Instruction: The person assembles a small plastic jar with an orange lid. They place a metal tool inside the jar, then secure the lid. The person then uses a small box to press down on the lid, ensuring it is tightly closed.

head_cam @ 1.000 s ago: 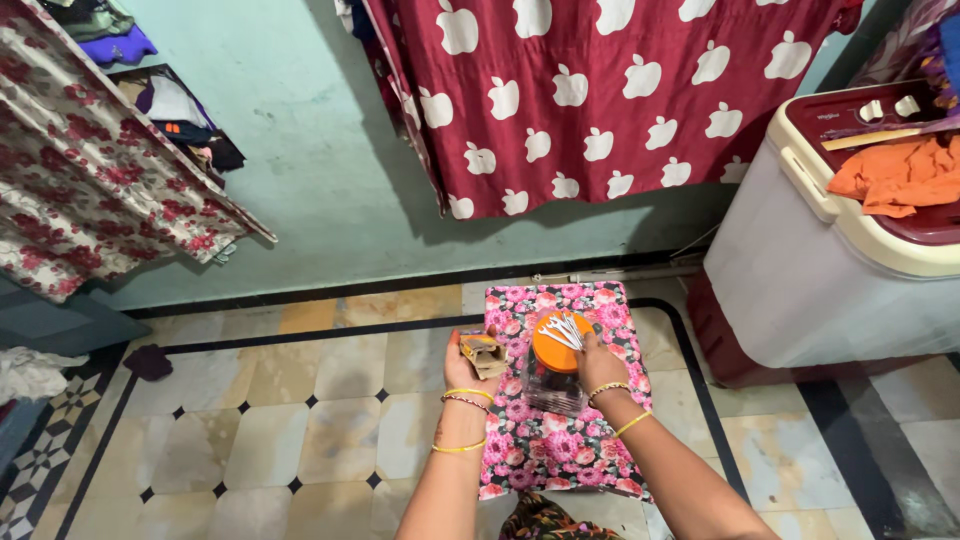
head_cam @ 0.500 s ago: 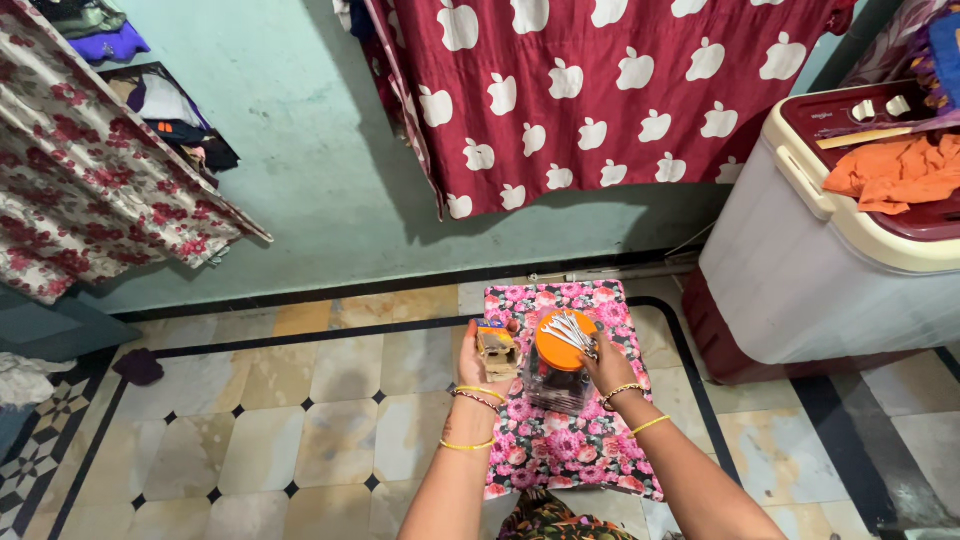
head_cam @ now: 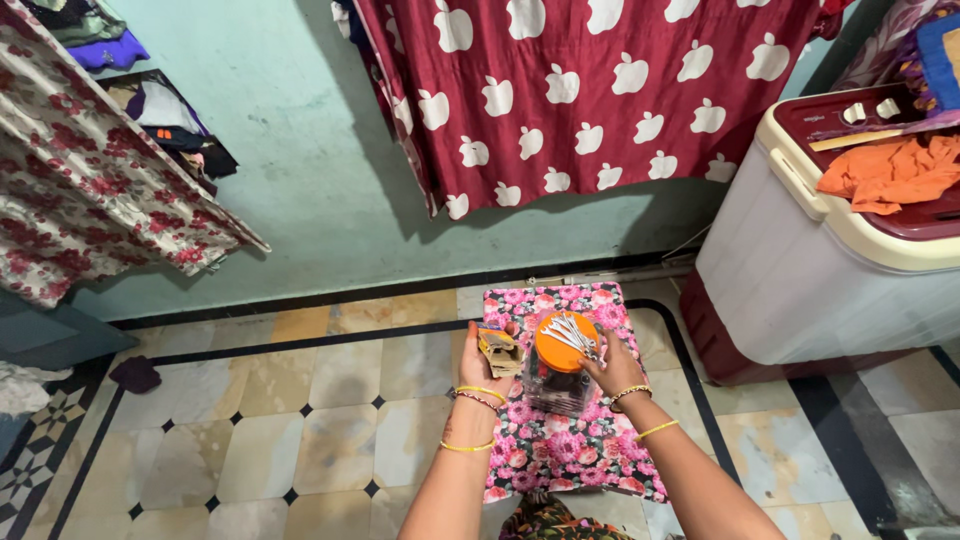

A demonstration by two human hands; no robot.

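A clear plastic jar with a round orange lid stands on a pink floral cloth spread on the tiled floor. The right hand grasps thin silvery metal pieces over the lid; the left hand clasps a small brown boxy object.

We stretch both bangled forearms forward and down. Our left hand is cupped with its fingers curled closed; our right hand pinches shut, knuckles up.
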